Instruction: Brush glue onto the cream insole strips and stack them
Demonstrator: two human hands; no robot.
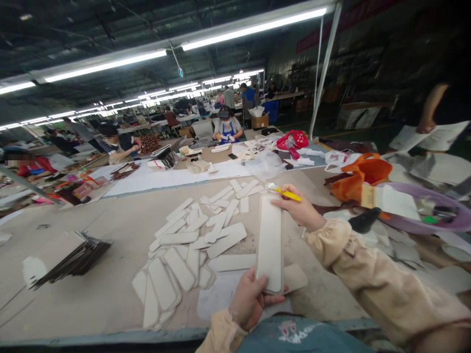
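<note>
My left hand [253,299] grips the near end of a long cream strip [270,240] with rounded corners, thumb on top and fingers beneath. The strip points away from me over the table. At its far end my right hand [296,208] is closed on a small yellow-handled tool [290,195]. The tool's whitish tip lies by the strip's top edge; its exact kind is too small to tell. Left of the strip lies a loose heap of similar cream pieces [172,274], several overlapping. A pale flat piece [296,278] sits partly behind the strip's near end.
A fanned stack of dark-edged panels [73,257] stands on the table's left. To the right are a purple basin [408,223], an orange bag [364,176] and scraps. Across the table, a person in a blue apron [228,132] works; another person's hand [427,125] holds sheets at far right.
</note>
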